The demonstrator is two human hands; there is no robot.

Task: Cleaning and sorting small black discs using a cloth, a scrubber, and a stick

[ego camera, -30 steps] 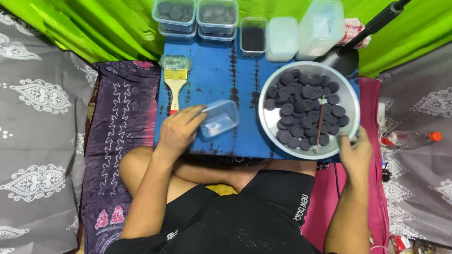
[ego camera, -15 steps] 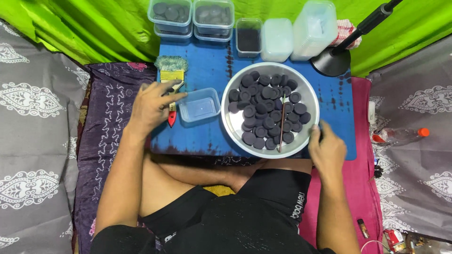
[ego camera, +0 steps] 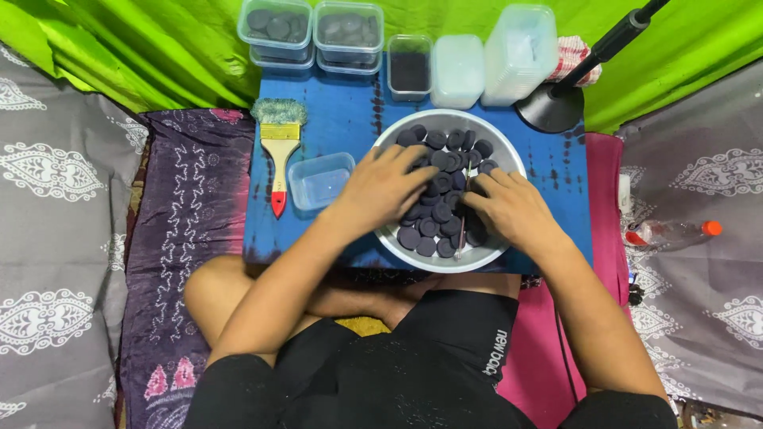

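— What was seen lowest in the frame?
— Crossed legs in black shorts were seen at the bottom centre, so that the low blue table (ego camera: 350, 127) could be reached from the floor.

— And the hands?
— Both were laid in the round metal tray (ego camera: 509, 156) at the centre. The left hand (ego camera: 381, 189) was spread flat over the dark round discs (ego camera: 445, 151), fingers loosened and nothing gripped. The right hand (ego camera: 513, 208) was rested on the discs too, fingers curved; whether a disc was pinched could not be told. A thin stick (ego camera: 465, 208) was lain between them.

— How many discs were counted?
— About twenty were visible; the rest were hidden under the hands.

— What was placed beside the tray?
— One empty clear tub (ego camera: 320, 180) was set just left, within reach, and one paintbrush (ego camera: 280, 151) with a red-tipped handle beyond it.

— And farthest up?
— Two stacks of clear boxes (ego camera: 310, 30) holding discs, one tub of dark powder (ego camera: 410, 67), two white lidded containers (ego camera: 493, 59), and one black lamp base (ego camera: 554, 109) were lined along the upper edge, kept clear of the working area.
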